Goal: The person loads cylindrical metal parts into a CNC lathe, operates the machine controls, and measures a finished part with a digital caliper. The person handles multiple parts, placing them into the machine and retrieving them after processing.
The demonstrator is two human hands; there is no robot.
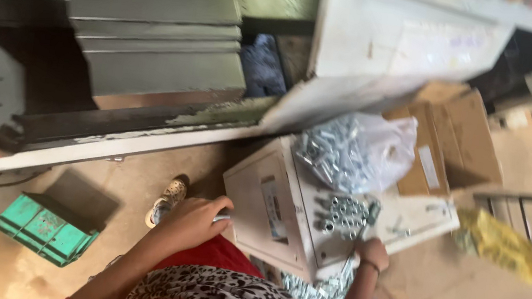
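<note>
My left hand [196,219] is closed around a small metal part beside a white metal box [252,199]. My right hand [372,252] rests at the box's near edge, fingers curled, next to a cluster of small silver metal fittings [346,216] standing on the box top. Whether the right hand holds anything is not clear. A clear plastic bag of metal fittings [348,152] lies on the far end of the box. More loose fittings [322,293] sit below the box near my lap.
A large grey machine [150,38] stands at the back left. A green metal block [46,229] lies on the floor at left. Cardboard boxes [459,137] and a yellow cloth [506,246] are at right. My sandalled foot [169,200] is on the floor.
</note>
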